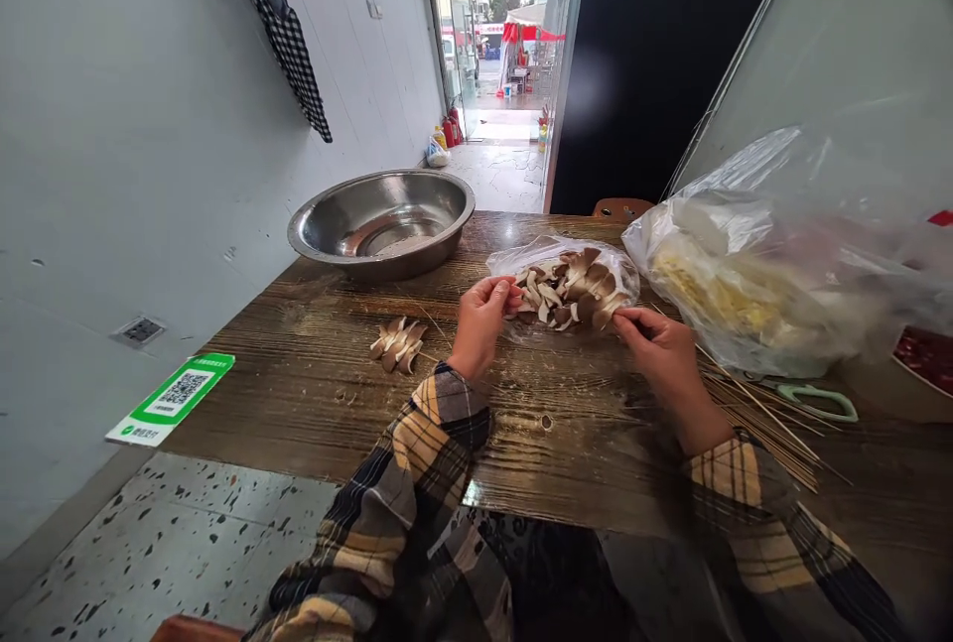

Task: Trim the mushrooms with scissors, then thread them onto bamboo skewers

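Observation:
My left hand (480, 322) is pinched closed at the left side of a pile of oyster mushroom pieces (566, 287); what lies between its fingertips is hidden. With thumb and fingers, my right hand (661, 352) grips an oyster mushroom piece (612, 309) at the pile's right edge. The pile rests on a clear plastic bag (623, 270). Left of my left hand, a bunch of mushroom pieces (398, 344) is threaded on a thin stick and lies on the wooden table (313, 404).
A wide steel basin (462, 197) stands at the back left. Loose bamboo skewers (766, 424) and green-handled scissors (823, 402) lie at right, below a large plastic bag (745, 265) with yellow food. A QR code sign (175, 396) sits at the table's left edge.

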A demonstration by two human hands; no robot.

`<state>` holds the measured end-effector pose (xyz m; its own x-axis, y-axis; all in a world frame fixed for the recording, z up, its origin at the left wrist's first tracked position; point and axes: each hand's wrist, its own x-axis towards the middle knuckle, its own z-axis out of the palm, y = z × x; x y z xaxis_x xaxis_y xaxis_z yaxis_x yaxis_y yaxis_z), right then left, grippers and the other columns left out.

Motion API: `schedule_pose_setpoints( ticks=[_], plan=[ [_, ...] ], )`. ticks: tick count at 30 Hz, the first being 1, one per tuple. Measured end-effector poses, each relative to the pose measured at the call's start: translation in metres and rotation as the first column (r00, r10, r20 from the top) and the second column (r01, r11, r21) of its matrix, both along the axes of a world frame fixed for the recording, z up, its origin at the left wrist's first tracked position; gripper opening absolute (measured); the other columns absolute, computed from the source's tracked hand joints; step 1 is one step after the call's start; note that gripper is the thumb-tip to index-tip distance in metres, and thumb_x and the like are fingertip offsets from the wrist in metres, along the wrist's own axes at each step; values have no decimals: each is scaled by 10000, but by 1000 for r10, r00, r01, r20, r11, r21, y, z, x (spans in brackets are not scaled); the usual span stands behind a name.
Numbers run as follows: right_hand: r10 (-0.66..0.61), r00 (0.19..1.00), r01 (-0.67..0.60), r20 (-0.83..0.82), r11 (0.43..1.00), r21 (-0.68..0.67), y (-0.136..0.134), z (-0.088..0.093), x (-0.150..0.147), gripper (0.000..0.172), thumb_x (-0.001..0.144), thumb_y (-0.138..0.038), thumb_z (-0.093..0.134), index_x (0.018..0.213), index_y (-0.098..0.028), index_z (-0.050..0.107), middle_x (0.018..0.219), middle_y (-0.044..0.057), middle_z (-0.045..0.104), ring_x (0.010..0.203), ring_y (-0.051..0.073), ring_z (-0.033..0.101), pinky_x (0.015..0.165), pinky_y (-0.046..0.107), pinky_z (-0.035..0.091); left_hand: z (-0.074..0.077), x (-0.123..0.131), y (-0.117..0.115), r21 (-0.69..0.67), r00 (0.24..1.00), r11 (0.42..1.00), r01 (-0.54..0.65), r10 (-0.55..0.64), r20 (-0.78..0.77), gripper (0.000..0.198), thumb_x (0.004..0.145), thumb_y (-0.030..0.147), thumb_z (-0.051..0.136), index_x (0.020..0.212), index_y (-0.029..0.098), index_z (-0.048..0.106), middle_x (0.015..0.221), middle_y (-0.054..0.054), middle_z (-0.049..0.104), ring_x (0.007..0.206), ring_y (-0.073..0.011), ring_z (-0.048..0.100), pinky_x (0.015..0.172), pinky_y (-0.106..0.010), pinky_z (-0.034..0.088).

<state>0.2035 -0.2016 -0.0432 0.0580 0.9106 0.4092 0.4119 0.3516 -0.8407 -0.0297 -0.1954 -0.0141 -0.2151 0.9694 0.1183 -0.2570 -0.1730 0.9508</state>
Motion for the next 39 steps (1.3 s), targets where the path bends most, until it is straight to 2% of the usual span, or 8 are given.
schedule_pose_setpoints(
  ticks=[4, 11, 15, 19, 24, 27, 31, 39],
  plan=[
    [-2, 999, 2, -49, 1000, -4, 2, 0, 1, 271, 801, -407, 624, 850, -166, 737, 800, 58, 723, 719, 201, 635, 639, 305, 463, -2, 0, 3, 18, 996, 998, -59, 60, -63, 191, 757, 291, 652, 848, 124, 660, 739, -30, 647, 630, -105, 587, 642, -249, 480],
    [-11, 999, 12, -45, 999, 35, 0, 7, -2, 242, 798, -379, 619, 822, -170, 739, 816, 62, 728, 739, 199, 643, 680, 310, 473, -2, 1, 4, 25, 995, 998, -51, 53, -84, 213, 733, 313, 671, 828, 122, 663, 720, -29, 651, 603, -101, 570, 620, -243, 464],
    [-2, 998, 3, -57, 1000, 16, 1, 9, -3, 242, 793, -381, 615, 826, -176, 739, 794, 53, 728, 709, 191, 636, 648, 298, 470, -3, 2, 4, 11, 995, 1000, -25, 26, -99, 232, 726, 326, 683, 824, 117, 673, 720, -33, 658, 594, -101, 571, 609, -241, 457],
    [34, 994, -36, -102, 999, -26, 1, 8, -5, 263, 780, -399, 626, 824, -165, 738, 729, 43, 712, 652, 179, 614, 595, 279, 455, -2, 5, 1, -6, 995, 1000, 29, -29, -97, 261, 728, 339, 696, 865, 117, 681, 753, -37, 660, 622, -101, 574, 624, -243, 464],
    [161, 985, -165, -66, 985, -60, -5, 8, -14, 246, 787, -385, 635, 810, -166, 744, 734, 38, 718, 663, 180, 622, 620, 282, 463, 2, 12, -6, -44, 976, 975, 218, -218, 20, 400, 723, 418, 720, 1013, 148, 673, 904, -51, 648, 746, -125, 584, 674, -260, 487],
    [249, 968, -249, -16, 968, -39, -11, 8, -21, 215, 803, -352, 624, 816, -178, 750, 784, 39, 737, 723, 192, 649, 682, 292, 485, 1, 16, -7, -27, 950, 952, 306, -304, 68, 341, 722, 451, 722, 868, 148, 666, 790, -15, 594, 682, -105, 528, 620, -232, 454],
    [272, 962, -271, 21, 962, -45, -13, 10, -24, 185, 798, -326, 625, 815, -193, 753, 799, 41, 750, 742, 205, 669, 710, 308, 506, -1, 18, -7, 2, 945, 947, 322, -321, 54, 357, 737, 462, 708, 654, 142, 573, 626, 26, 479, 575, -70, 410, 543, -196, 368],
    [269, 960, -266, 82, 963, -53, -12, 11, -20, 183, 806, -316, 617, 857, -212, 760, 839, 40, 756, 767, 209, 678, 729, 317, 510, 0, 19, -6, -17, 941, 948, 317, -313, 131, 318, 708, 443, 737, 736, 145, 628, 717, -9, 578, 652, -101, 501, 603, -210, 440]
  ],
)
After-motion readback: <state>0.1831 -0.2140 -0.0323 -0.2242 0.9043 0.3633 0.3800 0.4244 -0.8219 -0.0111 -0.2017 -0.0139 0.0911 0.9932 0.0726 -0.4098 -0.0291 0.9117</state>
